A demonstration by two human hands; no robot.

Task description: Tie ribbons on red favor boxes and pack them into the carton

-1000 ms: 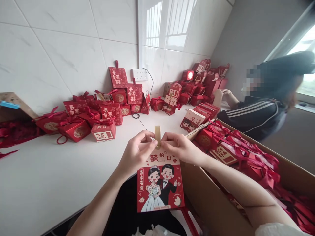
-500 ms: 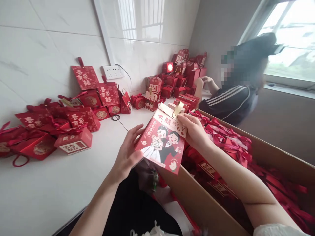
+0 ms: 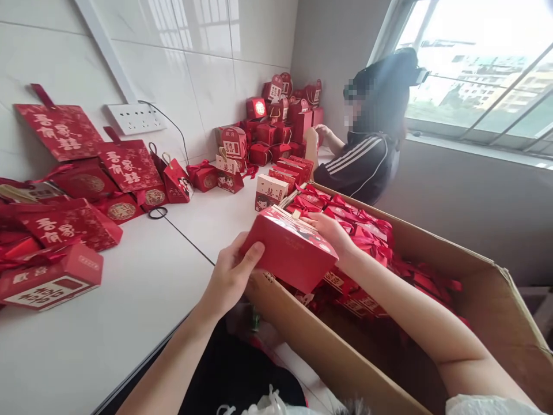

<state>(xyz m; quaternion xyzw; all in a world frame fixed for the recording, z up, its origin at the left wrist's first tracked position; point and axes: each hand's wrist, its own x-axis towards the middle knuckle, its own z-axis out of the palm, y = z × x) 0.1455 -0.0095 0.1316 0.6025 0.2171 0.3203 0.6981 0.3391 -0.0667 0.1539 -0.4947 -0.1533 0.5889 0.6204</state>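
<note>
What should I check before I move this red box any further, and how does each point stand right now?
1. Left hand gripping the red box: ok, thumb pressed on it.
2. Right hand gripping securely: cannot tell, partly hidden.
3. Red box upright: not ok, it is tilted.
4. Cardboard carton open on top: ok.
5. Co-worker clear of the red box: ok, apart, beyond it.

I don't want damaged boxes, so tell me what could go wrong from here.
The held box, tilted above the near edge of the carton, might scrape or dent against it. The left hand grips its side; squeezing too hard could crease it. Ribbons beside the right hand might snag its corners.
</note>
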